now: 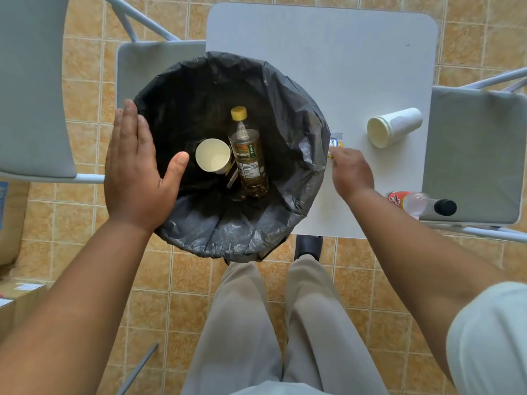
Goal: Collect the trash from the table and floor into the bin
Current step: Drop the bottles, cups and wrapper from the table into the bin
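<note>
A bin lined with a black bag (302, 115) stands against the white table (328, 52). Inside lie a tea bottle with a yellow cap (247, 152) and a paper cup (213, 155). My left hand (137, 166) hovers flat and open over the bin's left rim, holding nothing. My right hand (351, 171) rests on the table at the bin's right rim, fingers curled onto a small printed wrapper (335, 142). A white paper cup (393, 126) lies on its side on the table. A clear bottle with a red label and black cap (419, 203) lies at the table's right edge.
Grey folding chairs stand at the left (34, 89), behind the bin (142, 61) and at the right (473, 155). Cardboard boxes (14, 295) sit on the tiled floor at the lower left. My legs and a dark shoe (309, 246) are just below the bin.
</note>
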Tool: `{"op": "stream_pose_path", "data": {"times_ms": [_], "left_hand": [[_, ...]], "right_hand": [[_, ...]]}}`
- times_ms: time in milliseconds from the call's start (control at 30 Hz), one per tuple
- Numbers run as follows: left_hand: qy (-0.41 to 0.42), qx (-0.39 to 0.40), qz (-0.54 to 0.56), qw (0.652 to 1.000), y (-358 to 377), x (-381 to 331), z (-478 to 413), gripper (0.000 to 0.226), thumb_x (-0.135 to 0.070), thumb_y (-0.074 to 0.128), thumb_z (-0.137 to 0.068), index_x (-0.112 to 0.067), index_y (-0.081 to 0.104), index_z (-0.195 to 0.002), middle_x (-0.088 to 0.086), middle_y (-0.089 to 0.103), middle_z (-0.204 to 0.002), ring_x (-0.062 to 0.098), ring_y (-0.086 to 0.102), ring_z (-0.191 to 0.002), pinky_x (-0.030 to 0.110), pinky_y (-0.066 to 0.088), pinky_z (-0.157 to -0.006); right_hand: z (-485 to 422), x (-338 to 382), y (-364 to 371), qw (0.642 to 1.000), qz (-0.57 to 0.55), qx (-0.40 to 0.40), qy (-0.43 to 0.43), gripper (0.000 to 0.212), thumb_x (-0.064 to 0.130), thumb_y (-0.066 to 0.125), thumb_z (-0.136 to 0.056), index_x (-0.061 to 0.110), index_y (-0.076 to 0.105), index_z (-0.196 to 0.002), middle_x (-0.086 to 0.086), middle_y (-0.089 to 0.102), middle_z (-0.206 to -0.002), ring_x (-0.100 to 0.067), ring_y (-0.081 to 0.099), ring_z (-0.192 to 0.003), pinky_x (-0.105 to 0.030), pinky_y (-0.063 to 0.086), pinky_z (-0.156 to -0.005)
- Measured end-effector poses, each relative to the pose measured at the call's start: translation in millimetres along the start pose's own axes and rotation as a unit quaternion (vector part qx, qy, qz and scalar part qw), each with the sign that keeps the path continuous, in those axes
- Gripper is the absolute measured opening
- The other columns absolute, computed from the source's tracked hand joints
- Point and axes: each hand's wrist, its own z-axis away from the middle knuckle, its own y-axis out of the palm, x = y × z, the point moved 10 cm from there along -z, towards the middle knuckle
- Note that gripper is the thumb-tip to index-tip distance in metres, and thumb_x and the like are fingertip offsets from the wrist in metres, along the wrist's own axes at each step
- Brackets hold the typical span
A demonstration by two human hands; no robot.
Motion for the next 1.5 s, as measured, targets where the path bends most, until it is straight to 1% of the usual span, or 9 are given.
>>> {"op": "stream_pose_path", "data": {"times_ms": [200, 367, 533, 633, 700, 1067, 1233, 1333, 1500], "left_hand": [[-0.005, 0.013, -0.007, 1.000, 0, -1, -1, 0.085, -0.064, 0.023, -0.097, -0.002, 0.015, -0.154, 0.010, 0.004, -0.164, 0.023, 0.001, -0.151, 0.040, 0.009, -0.122], [-0.008, 0.026, 0.002, 1.000, 3, -1, 0, 0.086, -0.065, 0.023, -0.096, -0.003, 0.014, -0.155, 0.007, 0.002, -0.165, 0.021, 0.000, -0.151, 0.038, 0.009, -0.122], [-0.009, 0.036, 0.022, 0.999, 2, -5, 2, 0.087, -0.066, 0.022, -0.095, -0.003, 0.013, -0.155, 0.007, 0.001, -0.165, 0.021, -0.001, -0.151, 0.037, 0.008, -0.122], [-0.015, 0.035, 0.028, 0.999, 1, -11, 9, 0.088, -0.066, 0.022, -0.095, -0.002, 0.014, -0.154, 0.009, 0.002, -0.165, 0.022, 0.000, -0.151, 0.040, 0.009, -0.122], [-0.017, 0.031, 0.025, 0.999, 0, -16, 13, 0.088, -0.067, 0.022, -0.095, -0.001, 0.015, -0.154, 0.009, 0.002, -0.165, 0.022, 0.000, -0.151, 0.040, 0.009, -0.122], [-0.009, 0.051, 0.004, 0.999, 14, -64, 19, 0.088, -0.067, 0.019, -0.094, -0.003, 0.012, -0.155, 0.010, 0.000, -0.165, 0.023, -0.003, -0.151, 0.039, 0.006, -0.123], [0.015, 0.060, 0.006, 0.998, 25, -109, 20, 0.089, -0.068, 0.018, -0.094, -0.003, 0.012, -0.155, 0.011, 0.000, -0.164, 0.023, -0.003, -0.151, 0.039, 0.005, -0.123], [0.030, 0.066, 0.010, 0.997, 31, -135, 21, 0.089, -0.067, 0.019, -0.094, -0.003, 0.011, -0.155, 0.010, -0.001, -0.165, 0.022, -0.004, -0.151, 0.040, 0.006, -0.123], [0.036, 0.063, 0.003, 0.997, 38, -162, 25, 0.086, -0.067, 0.019, -0.095, -0.005, 0.012, -0.155, 0.008, -0.001, -0.165, 0.022, -0.004, -0.151, 0.042, 0.008, -0.122]], "right_hand": [[32, 29, -137, 0.947, -0.235, -0.210, 0.061, 0.029, 0.016, 0.050, -0.100, 0.010, 0.067, -0.122, -0.011, 0.071, -0.107, -0.023, 0.064, -0.093, -0.021, 0.045, -0.079], [84, 108, -234, 0.895, -0.294, -0.325, -0.078, 0.026, 0.020, 0.051, -0.102, 0.015, 0.064, -0.124, -0.006, 0.071, -0.113, -0.016, 0.068, -0.096, -0.024, 0.051, -0.084], [100, 197, -197, 0.930, -0.222, -0.175, -0.234, 0.031, -0.005, 0.057, -0.093, -0.002, 0.065, -0.122, -0.019, 0.063, -0.124, -0.033, 0.059, -0.117, -0.039, 0.047, -0.101], [107, 222, -134, 0.965, -0.082, 0.004, -0.251, 0.041, 0.012, 0.061, -0.094, 0.004, 0.058, -0.134, -0.018, 0.054, -0.138, -0.039, 0.045, -0.131, -0.045, 0.039, -0.108], [116, 221, -106, 0.965, 0.026, 0.065, -0.252, 0.052, 0.030, 0.061, -0.093, 0.015, 0.051, -0.142, -0.010, 0.047, -0.148, -0.033, 0.033, -0.141, -0.043, 0.030, -0.115], [133, 126, -188, 0.972, -0.136, -0.153, -0.115, 0.045, 0.012, 0.064, -0.091, 0.002, 0.057, -0.134, -0.013, 0.055, -0.138, -0.026, 0.043, -0.135, -0.035, 0.035, -0.114], [145, 29, -216, 0.964, -0.100, -0.247, -0.007, 0.037, 0.011, 0.059, -0.093, -0.001, 0.060, -0.129, -0.018, 0.060, -0.130, -0.032, 0.052, -0.125, -0.033, 0.035, -0.111], [145, -37, -203, 0.975, -0.052, -0.201, 0.081, 0.038, 0.010, 0.056, -0.093, -0.002, 0.058, -0.129, -0.021, 0.058, -0.133, -0.037, 0.050, -0.125, -0.036, 0.032, -0.109], [141, -111, -143, 0.985, -0.012, -0.016, 0.170, 0.042, 0.011, 0.060, -0.091, 0.006, 0.056, -0.133, -0.019, 0.052, -0.136, -0.041, 0.048, -0.120, -0.042, 0.039, -0.101]]}}
